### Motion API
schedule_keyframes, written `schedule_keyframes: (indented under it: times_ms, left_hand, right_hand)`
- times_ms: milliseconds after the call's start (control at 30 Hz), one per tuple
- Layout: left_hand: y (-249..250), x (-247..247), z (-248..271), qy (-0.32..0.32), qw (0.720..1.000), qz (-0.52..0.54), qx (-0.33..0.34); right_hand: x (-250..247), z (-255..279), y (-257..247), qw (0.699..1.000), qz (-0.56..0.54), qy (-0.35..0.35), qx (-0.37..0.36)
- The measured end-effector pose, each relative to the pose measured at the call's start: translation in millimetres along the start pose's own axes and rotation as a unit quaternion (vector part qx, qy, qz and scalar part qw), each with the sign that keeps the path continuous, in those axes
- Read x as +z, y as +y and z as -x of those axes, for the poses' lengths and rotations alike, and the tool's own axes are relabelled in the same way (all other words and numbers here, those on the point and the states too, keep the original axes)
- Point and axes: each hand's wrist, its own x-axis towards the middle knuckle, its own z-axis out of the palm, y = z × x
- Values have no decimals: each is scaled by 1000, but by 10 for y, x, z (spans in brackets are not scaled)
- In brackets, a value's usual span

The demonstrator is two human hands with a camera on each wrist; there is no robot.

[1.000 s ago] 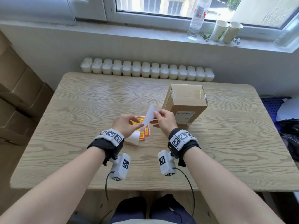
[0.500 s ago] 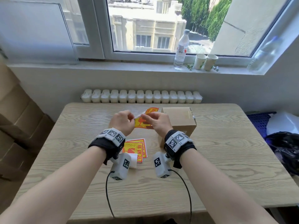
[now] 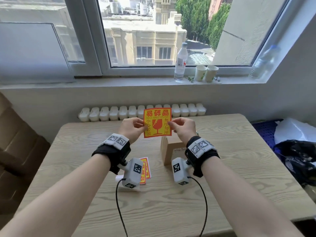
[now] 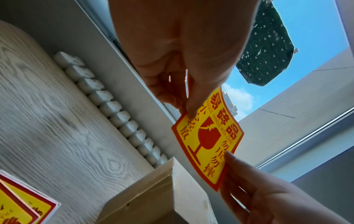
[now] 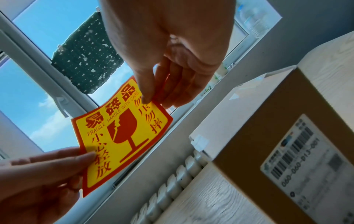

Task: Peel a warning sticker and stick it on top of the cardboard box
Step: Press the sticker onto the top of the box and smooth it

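A: Left hand (image 3: 132, 129)?
B: Raised above the table (image 3: 239, 168). Thumb and fingers pinch the left edge of the sticker (image 3: 157, 122). In the left wrist view the thumb tip lies on the printed face and the fingers (image 4: 168, 94) sit behind it.

A: Right hand (image 3: 183, 129)?
B: Same height. It pinches the sticker's right edge, thumb on the face, fingers (image 5: 178, 84) curled behind.

A: Sticker, condition?
B: Yellow, red border, broken-glass symbol, red Chinese characters, the line "FRAGILE HANDLE WITH CARE". Held upright in the air between both hands, print towards the person, slightly bowed. It touches only the hands.

A: Box (image 3: 172, 149)?
B: Brown cardboard, standing on the table below the sticker and the right hand, partly hidden by the right wrist. A white barcode label (image 5: 306, 156) on its near side. The top is closed; the right wrist view shows it pale and bare.

A: Other stock on the table?
B: A small stack of like stickers (image 3: 145, 170) lying flat, left of the box, partly covered by the left wrist camera. A white sheet (image 3: 119, 177) peeks out beneath; what it is cannot be told.

A: Beyond the table?
B: White radiator (image 3: 109, 113) along the far edge. On the sill (image 3: 136, 82), a clear bottle (image 3: 180, 63) and two paper cups (image 3: 206, 73), side by side. Brown cartons (image 3: 15, 142) at far left. Dark bag (image 3: 297, 159) at far right.
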Motion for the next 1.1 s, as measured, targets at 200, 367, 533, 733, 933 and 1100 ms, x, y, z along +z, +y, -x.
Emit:
schedule_keyframes:
  times_ms: [200,367,533,733,933,1100]
  left_hand:
    - [54,388,-156,-33,997,34,-63]
    - [131,697,-264,-21,993,35,-108]
    - [140,903,-343,-11,988,11,-152]
    - [132,1062,-387,16,984,-28,-178]
    - [153,1157,-399,19,981,-54,-186]
    - [142,1222,-410,17,980,-57,-190]
  right_hand:
    - [-343,-123,132,999,17,8,27]
    - [-567,-256,253,996,61,-3,65]
    - [-665,-423,367,990,116,-28,79]
    - [-692,-523,442,983,161,-30,83]
    - [-701,-559,505,976,204,-30,71]
    - [-743,-551,497,970,230,-27,66]
